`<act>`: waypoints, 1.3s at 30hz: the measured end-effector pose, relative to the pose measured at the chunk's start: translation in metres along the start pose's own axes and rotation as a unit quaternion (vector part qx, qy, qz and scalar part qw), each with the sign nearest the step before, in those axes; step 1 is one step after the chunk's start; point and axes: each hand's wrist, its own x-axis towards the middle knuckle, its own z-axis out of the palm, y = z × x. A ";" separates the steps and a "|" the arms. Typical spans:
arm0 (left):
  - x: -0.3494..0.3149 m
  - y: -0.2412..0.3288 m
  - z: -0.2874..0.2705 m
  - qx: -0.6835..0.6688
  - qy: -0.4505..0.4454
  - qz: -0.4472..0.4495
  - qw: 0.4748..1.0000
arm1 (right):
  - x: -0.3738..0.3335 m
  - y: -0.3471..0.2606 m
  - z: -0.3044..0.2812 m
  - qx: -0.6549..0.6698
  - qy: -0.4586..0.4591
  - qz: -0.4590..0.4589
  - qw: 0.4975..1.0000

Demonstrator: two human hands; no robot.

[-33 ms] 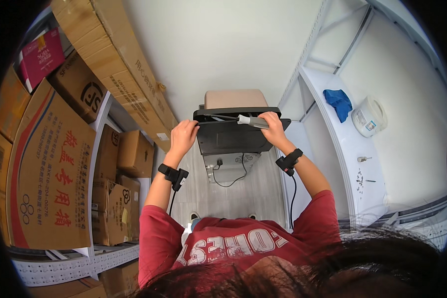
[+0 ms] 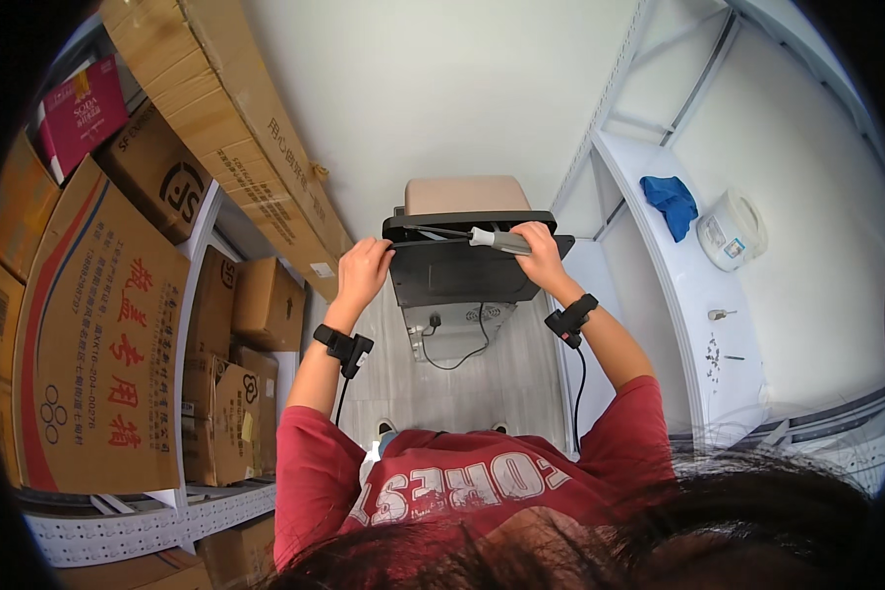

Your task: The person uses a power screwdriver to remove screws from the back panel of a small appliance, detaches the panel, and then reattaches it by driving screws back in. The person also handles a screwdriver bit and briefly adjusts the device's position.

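A flat black panel (image 2: 467,273) leans away from the top of a standing appliance with a beige top (image 2: 462,196) and a grey rear. A dark gap shows between the panel and the black rim (image 2: 472,222) behind it. My left hand (image 2: 364,267) is closed on the panel's upper left corner. At its upper right, my right hand (image 2: 541,254) grips a screwdriver with a grey and white handle (image 2: 500,240), its shaft pointing left over the gap. The right fingers also rest by the panel's edge; how they touch it is partly hidden.
A black power cord (image 2: 452,366) hangs at the appliance's rear. Cardboard boxes (image 2: 118,344) fill shelves on the left, beside a tall carton (image 2: 265,128). On the right-hand white shelf (image 2: 649,202) lie a blue cloth (image 2: 670,205), a white tub (image 2: 730,234), small screws (image 2: 713,362) and another small tool (image 2: 721,315).
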 end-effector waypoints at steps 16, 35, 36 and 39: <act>-0.011 -0.013 0.041 0.016 0.037 -0.105 0.994 | -0.002 0.029 0.025 -0.062 0.023 -0.035 0.997; -0.004 -0.048 0.081 -0.032 -0.034 -0.215 0.975 | 0.008 0.042 0.043 -0.073 0.026 -0.025 0.997; -0.006 -0.049 0.084 -0.035 -0.030 -0.217 0.975 | 0.009 0.043 0.044 -0.069 0.026 -0.019 0.997; -0.007 -0.055 0.092 -0.051 -0.028 -0.230 0.971 | 0.013 0.045 0.047 -0.053 0.027 -0.024 0.998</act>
